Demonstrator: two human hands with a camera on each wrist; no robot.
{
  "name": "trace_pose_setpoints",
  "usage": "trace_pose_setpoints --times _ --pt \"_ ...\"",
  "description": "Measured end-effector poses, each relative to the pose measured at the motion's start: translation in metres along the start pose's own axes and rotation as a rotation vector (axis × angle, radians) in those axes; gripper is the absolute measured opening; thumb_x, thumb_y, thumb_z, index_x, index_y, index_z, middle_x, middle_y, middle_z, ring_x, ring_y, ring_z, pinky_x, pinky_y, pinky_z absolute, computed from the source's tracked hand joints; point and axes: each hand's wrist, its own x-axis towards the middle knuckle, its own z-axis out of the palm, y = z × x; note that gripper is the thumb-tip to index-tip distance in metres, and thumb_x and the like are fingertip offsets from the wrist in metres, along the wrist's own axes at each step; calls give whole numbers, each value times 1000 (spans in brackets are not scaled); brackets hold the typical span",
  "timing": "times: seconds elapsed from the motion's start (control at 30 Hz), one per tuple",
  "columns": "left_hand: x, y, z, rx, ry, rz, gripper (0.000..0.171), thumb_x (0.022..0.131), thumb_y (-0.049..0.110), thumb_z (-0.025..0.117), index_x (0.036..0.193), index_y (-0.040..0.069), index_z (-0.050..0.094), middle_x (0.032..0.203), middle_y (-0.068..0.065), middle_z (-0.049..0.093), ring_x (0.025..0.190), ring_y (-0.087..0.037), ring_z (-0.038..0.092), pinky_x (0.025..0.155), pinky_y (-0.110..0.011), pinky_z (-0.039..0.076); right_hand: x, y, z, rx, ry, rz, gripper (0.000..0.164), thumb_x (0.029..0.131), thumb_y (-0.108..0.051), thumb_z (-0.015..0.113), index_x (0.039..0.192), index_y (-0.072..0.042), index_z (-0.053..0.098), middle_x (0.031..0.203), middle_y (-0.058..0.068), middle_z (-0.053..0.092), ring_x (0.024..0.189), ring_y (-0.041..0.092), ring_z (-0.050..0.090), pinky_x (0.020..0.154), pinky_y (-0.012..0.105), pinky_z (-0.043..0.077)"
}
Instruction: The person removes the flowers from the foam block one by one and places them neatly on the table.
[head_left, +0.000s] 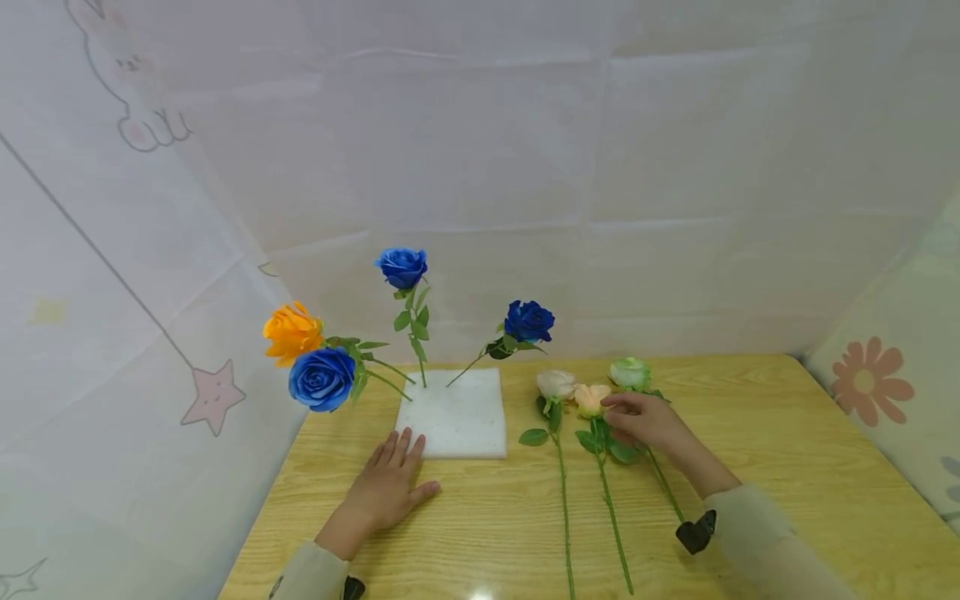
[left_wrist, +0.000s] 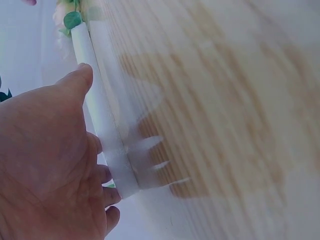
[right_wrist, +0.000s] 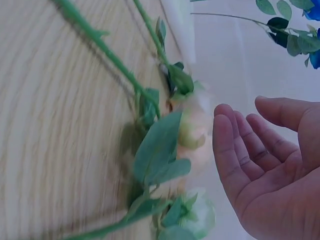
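My left hand (head_left: 390, 492) lies with its fingers spread at the front left corner of a white foam block (head_left: 457, 425); in the left wrist view its fingertips meet the block's edge. My right hand (head_left: 648, 421) hovers by the head of a peach rose (head_left: 591, 398), fingers loosely bent. In the right wrist view a gap shows between these fingers and the peach rose's petals (right_wrist: 192, 130), and the palm holds nothing. A cream rose (head_left: 556, 384) lies to the left of the peach one, and a pale green rose (head_left: 630, 372) lies partly behind the right hand.
Stuck in the foam's back and left parts are an upright blue rose (head_left: 402, 267), a blue rose leaning right (head_left: 529, 322), and a blue rose (head_left: 322, 379) and an orange rose (head_left: 292, 332) leaning left. Fabric walls enclose the wooden table (head_left: 480, 533).
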Motion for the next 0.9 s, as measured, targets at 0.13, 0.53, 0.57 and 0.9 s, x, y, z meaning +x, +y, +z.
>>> trace_pose_setpoints --times 0.13,0.53,0.57,0.9 --pt "0 0 0 1 5 4 82 102 58 49 160 3 28 164 -26 21 151 -47 18 120 -60 22 7 -11 13 35 -9 -5 43 102 -19 63 140 1 56 119 20 63 102 34 70 84 40 60" --pt "1 0 1 -12 6 1 82 102 58 49 160 3 28 165 -26 20 152 -47 17 120 -60 22 34 -28 46 77 -33 -53 43 102 -20 64 138 1 58 119 21 65 103 41 68 87 48 58" --pt "1 0 1 -9 6 0 82 102 58 49 160 4 28 165 -26 20 152 -47 17 120 -60 22 36 -29 49 84 -33 -52 43 102 -20 64 138 1 57 119 20 65 103 42 67 87 49 58" --pt "1 -1 3 7 10 -3 83 101 59 49 160 4 28 165 -26 20 152 -47 17 120 -60 23 53 -39 76 191 -31 -85 39 101 -16 64 136 1 59 121 21 65 106 39 68 94 52 55"
